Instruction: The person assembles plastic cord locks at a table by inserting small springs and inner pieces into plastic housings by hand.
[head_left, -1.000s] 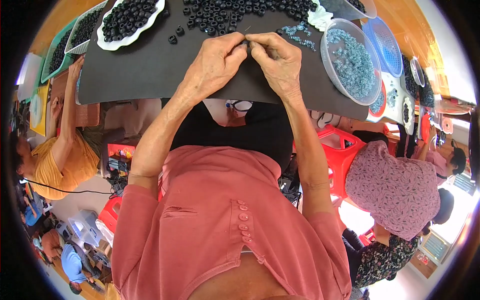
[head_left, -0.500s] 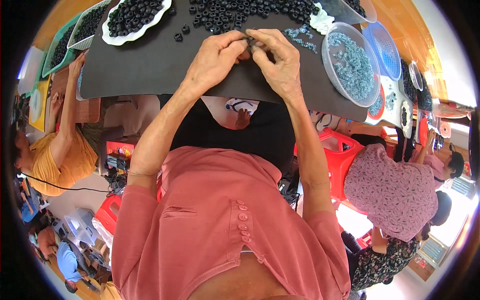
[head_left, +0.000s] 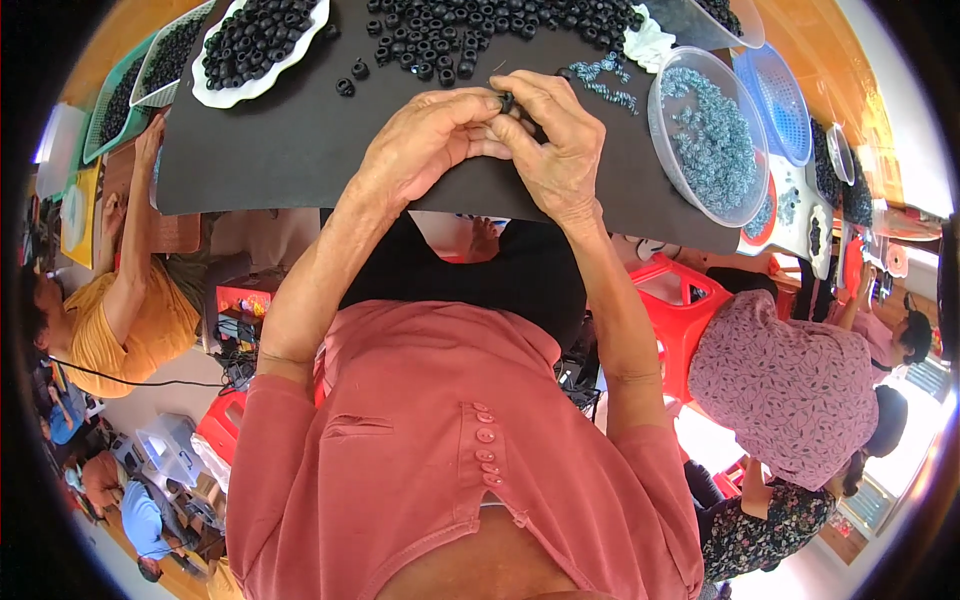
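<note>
Over the near part of the dark table mat (head_left: 270, 150), my left hand (head_left: 425, 145) and my right hand (head_left: 555, 145) meet fingertip to fingertip. Both pinch a small black round part (head_left: 507, 103), mostly covered by the fingers. Just beyond them lies a loose spread of black ring-like parts (head_left: 470, 40) with holes in them. A small pile of pale blue translucent pieces (head_left: 603, 80) rests on the mat right of my right hand. Farther right, a round clear tub (head_left: 655, 125) holds many more such blue pieces.
A scalloped white plate (head_left: 225, 98) heaped with black parts stands at the far left. Baskets (head_left: 105, 145) of black parts lie beyond it. On the right are a blue basket (head_left: 780, 100) and crumpled white tissue (head_left: 647, 42). Other people sit on both sides, near a red stool (head_left: 680, 300).
My hands have drawn slightly nearer to me, the small black part still between the fingertips. The view has shifted a little, so the table edge appears lower.
</note>
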